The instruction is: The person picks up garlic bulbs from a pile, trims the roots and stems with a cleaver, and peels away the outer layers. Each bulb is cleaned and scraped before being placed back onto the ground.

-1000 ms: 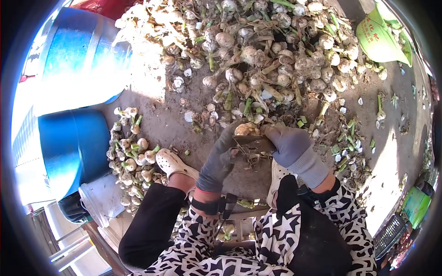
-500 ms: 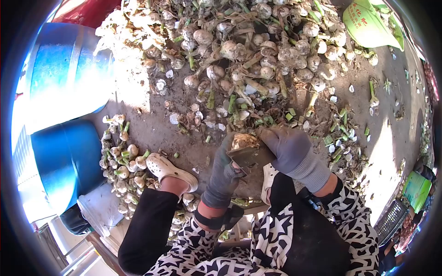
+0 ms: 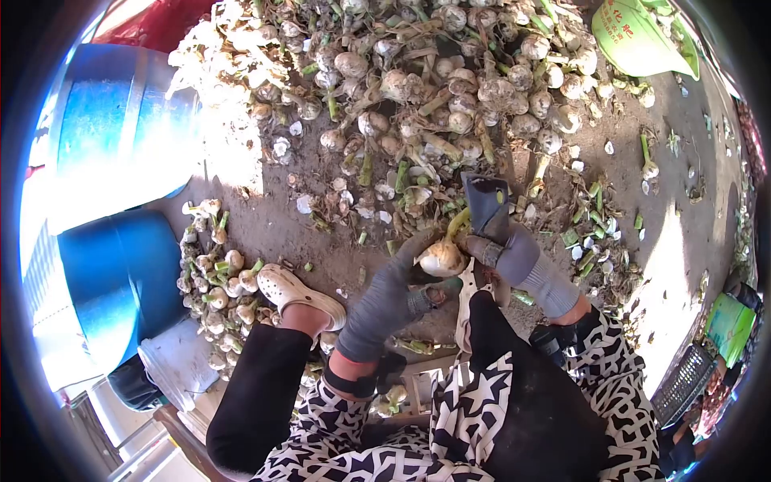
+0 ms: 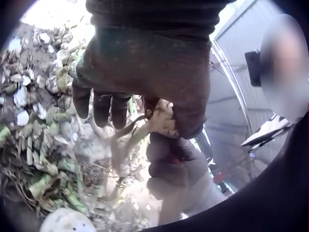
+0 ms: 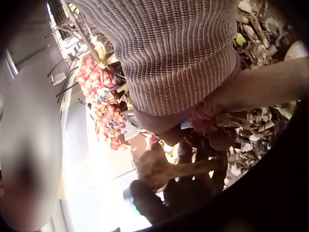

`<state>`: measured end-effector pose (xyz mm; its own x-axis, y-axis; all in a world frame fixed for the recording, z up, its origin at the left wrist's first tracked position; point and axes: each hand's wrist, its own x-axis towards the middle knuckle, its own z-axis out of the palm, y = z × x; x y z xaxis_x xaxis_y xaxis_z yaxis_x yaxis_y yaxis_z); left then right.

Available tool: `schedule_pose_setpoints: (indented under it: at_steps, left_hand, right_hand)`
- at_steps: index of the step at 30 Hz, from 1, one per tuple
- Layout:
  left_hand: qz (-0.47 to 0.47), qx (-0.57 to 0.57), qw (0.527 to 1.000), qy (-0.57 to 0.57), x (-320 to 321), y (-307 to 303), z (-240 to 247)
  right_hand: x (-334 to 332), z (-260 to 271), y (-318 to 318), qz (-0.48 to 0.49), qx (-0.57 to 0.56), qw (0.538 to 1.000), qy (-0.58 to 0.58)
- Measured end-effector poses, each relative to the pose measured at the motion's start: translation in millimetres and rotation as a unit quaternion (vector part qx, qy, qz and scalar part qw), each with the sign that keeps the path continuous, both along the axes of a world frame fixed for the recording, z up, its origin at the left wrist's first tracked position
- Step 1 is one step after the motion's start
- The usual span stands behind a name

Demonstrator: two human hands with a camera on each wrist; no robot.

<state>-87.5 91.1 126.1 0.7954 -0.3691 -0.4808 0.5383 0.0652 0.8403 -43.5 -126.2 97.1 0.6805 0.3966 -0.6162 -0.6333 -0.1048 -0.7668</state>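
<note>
In the head view the gloved left hand (image 3: 385, 301) holds a garlic bulb (image 3: 442, 259) between fingers and thumb, its green stem (image 3: 458, 222) pointing up and away. The gloved right hand (image 3: 514, 255) grips a dark flat blade (image 3: 485, 201) that stands beyond the bulb, close to the stem. In the left wrist view the left hand (image 4: 145, 72) pinches the bulb (image 4: 163, 119), with the right hand (image 4: 176, 166) just below. The right wrist view shows the right hand (image 5: 188, 179) in shadow near the bulb (image 5: 153, 166).
A large heap of garlic (image 3: 450, 88) lies beyond the hands. A smaller pile (image 3: 215, 297) sits left, beside a blue tub (image 3: 120, 277) and a white bucket (image 3: 178, 357). A green bag (image 3: 642, 40) stands far right, a dark crate (image 3: 683, 386) lower right. Clogs (image 3: 301, 293) flank the hands.
The blade has swung away from in front of the bulb to beyond it, exposing the bulb's pale side and green stem. The left hand has turned with the bulb.
</note>
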Motion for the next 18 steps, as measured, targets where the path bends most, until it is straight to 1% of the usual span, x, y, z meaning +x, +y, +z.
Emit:
schedule_pose_setpoints:
  at_steps: [1,2,4,5,6,7,8,9,10,11,12,13,14,15,16,17,18]
  left_hand:
    - [0.081,-0.029,0.995,-0.044,-1.9,-9.6,-1.6]
    - [0.083,-0.026,0.995,-0.048,-3.4,-14.0,-2.9]
    - [0.194,-0.078,0.977,0.052,-7.1,-16.8,-4.3]
    - [0.214,-0.091,0.972,0.038,-7.7,-17.8,-2.0]
    - [0.221,-0.087,0.971,0.034,-7.8,-17.1,1.8]
    - [0.224,-0.138,0.964,0.035,-8.4,-15.9,7.3]
    - [0.221,-0.19,0.956,0.036,-8.6,-13.9,14.7]
    - [0.186,-0.191,0.964,0.024,-6.6,-5.5,26.3]
    - [0.192,-0.188,0.962,-0.041,-4.7,12.5,31.4]
    - [0.201,-0.179,0.957,-0.106,-4.3,37.2,37.3]
    - [0.291,-0.1,0.943,-0.132,-9.1,68.9,42.5]
    - [0.363,0.115,0.913,-0.148,-16.2,106.7,42.2]
    - [0.316,0.299,0.897,-0.078,-26.0,160.6,34.8]
    - [0.261,0.527,0.809,-0.022,-38.6,217.9,9.3]
    - [0.173,0.699,0.692,-0.056,-35.6,229.5,9.9]
    - [0.182,0.685,0.703,-0.065,-29.6,241.6,-7.4]
    - [0.188,0.669,0.715,-0.073,-19.8,251.7,-33.8]
  right_hand:
    - [-3.4,1.7,4.9,0.0,-0.012,0.998,-0.063]
    - [-3.9,6.8,4.4,0.003,-0.009,0.998,-0.066]
    - [-1.1,16.5,-2.1,0.003,-0.012,0.996,-0.094]
    - [-0.2,3.4,-8.1,-0.011,-0.076,0.939,-0.334]
    - [-0.8,-5.1,-8.3,-0.006,-0.069,0.939,-0.336]
    - [-4.5,-11.2,-6.9,0.069,-0.145,0.931,-0.327]
    - [-10.5,-18.6,-6.9,0.139,-0.221,0.913,-0.313]
    - [-17.4,-35.4,-11.9,0.138,-0.221,0.913,-0.315]
    - [-20.9,-58.9,-18.9,0.071,-0.206,0.961,-0.168]
    - [-18.6,-74.9,-23.0,0.007,-0.184,0.983,-0.015]
    - [-12.0,-71.0,-25.2,0.015,-0.174,0.985,-0.013]
    - [-7.5,-57.0,-27.8,-0.017,-0.192,0.981,-0.023]
    - [-8.1,-50.8,-29.2,-0.055,-0.213,0.975,-0.033]
    - [-9.1,-54.3,-29.5,-0.056,-0.209,0.976,-0.033]
    - [-7.5,-57.2,-30.8,-0.08,-0.183,0.979,-0.042]
    - [-4.1,-59.7,-31.9,-0.103,-0.158,0.981,-0.051]
    - [-0.7,-61.7,-31.2,-0.102,-0.162,0.98,-0.052]
